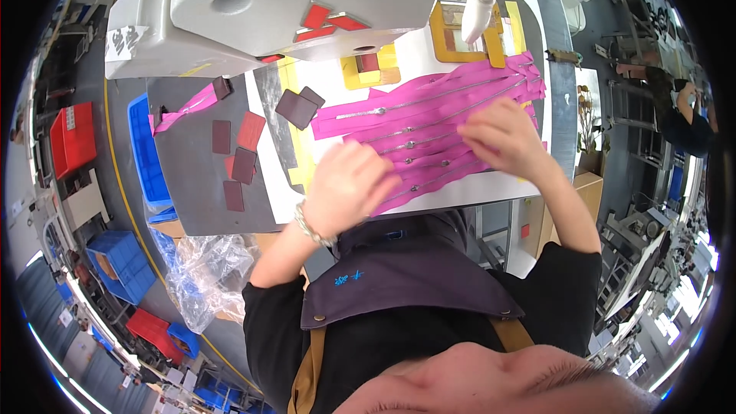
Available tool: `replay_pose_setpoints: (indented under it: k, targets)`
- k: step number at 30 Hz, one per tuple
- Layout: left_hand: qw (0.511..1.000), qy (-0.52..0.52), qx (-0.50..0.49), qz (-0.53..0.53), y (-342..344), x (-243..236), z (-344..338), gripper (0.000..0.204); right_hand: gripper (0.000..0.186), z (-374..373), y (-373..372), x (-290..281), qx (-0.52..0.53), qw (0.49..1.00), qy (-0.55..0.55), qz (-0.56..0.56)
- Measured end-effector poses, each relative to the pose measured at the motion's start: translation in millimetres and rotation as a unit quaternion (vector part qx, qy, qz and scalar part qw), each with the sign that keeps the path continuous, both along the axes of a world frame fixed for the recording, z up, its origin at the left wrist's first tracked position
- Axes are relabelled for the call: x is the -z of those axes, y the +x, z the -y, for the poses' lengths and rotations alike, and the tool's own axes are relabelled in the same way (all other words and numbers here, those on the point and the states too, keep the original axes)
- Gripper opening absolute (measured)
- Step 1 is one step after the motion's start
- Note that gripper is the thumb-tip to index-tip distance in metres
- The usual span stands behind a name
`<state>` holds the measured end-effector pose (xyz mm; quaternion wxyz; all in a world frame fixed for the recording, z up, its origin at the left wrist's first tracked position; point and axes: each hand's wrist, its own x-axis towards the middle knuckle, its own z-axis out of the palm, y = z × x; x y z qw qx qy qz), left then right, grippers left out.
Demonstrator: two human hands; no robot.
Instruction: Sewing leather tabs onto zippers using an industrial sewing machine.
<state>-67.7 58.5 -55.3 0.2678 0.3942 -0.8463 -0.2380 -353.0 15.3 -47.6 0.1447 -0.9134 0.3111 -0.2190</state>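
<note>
Several pink zippers [429, 107] with silver teeth and metal pulls lie side by side across the white work surface in front of me. My left hand [349, 188], with a beaded bracelet at the wrist, is closed at the left end of a pink zipper. Farther along the strips, my right hand [506, 138] has its fingers pinched together on the zipper tape. Both hands partly cover the strips, so the exact grip of the fingertips is hard to see. The zippers' right ends bunch together beyond my right hand.
A large white machine head [307, 8] overhangs the far side. Yellow frames [372, 67] lie beneath it. Dark red square pieces [221, 137] and a twisted pink strip [189, 107] with dark ends are at left. A blue bin [141, 146] and clear plastic [207, 272] flank the table.
</note>
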Motion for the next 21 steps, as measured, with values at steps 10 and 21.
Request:
replay_pose_setpoints:
  k: [10,21]
  targets:
    - [0.989,0.129,0.019,0.073,-22.2,1.8,-49.0,0.025,0.027,-50.6,4.9,-3.4,0.054,0.998,-0.01,0.009]
    - [0.978,0.118,0.08,-0.152,-32.3,-20.4,-20.5,0.017,0.033,-49.5,21.0,-14.1,-0.016,0.97,0.228,0.088]
